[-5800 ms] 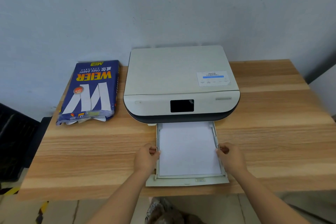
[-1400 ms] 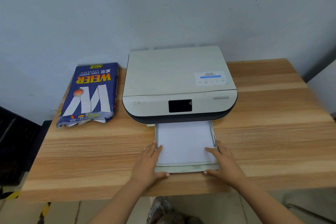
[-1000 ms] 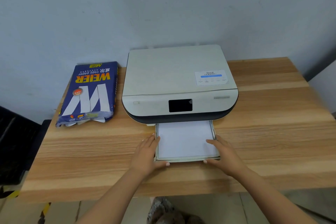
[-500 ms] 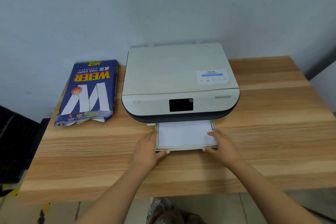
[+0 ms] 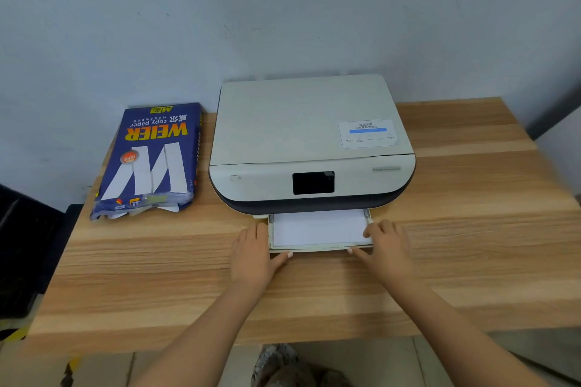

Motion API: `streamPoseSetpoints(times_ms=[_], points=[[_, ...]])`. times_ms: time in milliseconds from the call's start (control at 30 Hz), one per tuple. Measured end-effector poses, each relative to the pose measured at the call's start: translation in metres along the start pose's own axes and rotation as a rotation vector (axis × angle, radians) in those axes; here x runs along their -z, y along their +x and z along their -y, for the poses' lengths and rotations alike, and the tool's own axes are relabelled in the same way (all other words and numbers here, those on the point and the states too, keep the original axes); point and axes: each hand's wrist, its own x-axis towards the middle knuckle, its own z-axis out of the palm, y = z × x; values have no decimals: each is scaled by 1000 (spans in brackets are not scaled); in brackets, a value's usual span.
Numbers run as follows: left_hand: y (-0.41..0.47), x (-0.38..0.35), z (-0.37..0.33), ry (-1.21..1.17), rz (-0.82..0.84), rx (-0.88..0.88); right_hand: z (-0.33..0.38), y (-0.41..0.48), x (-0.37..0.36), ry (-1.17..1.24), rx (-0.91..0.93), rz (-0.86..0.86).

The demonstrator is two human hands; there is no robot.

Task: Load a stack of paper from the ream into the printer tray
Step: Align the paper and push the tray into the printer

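A white printer (image 5: 301, 132) with a dark base stands at the back middle of the wooden table (image 5: 471, 245). Its paper tray (image 5: 317, 248) sticks out a short way at the front, with white paper (image 5: 317, 228) lying flat in it. My left hand (image 5: 254, 253) grips the tray's front left corner, thumb against the front edge. My right hand (image 5: 385, 250) grips the front right corner the same way. The blue ream (image 5: 151, 160), its near end torn open, lies left of the printer.
A grey wall rises right behind the printer and ream. A dark object (image 5: 22, 254) sits off the table's left edge. The table's front edge runs just below my forearms, with floor beneath.
Both hands have pushed the tray with its paper back into the printer. Much less of the tray shows now than a second ago.
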Motion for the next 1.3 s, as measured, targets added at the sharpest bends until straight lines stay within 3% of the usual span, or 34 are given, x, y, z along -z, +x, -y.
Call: streamPoseSetpoints(times_ms=[300,533,733,867,1300], points=[[-16,-9,8,-122,38,-100,6,-17,-17,94,89,39],[-46,-25,20,-200,37,-180,2,-35,-26,168,105,-42],[-61,-36,20,-163,109,-159,-2,-57,-43,124,155,18],[-60,-41,18,-61,50,-148,-2,-57,-47,26,152,77],[-35,-31,15,-30,144,-109,10,-37,-39,-74,93,79]])
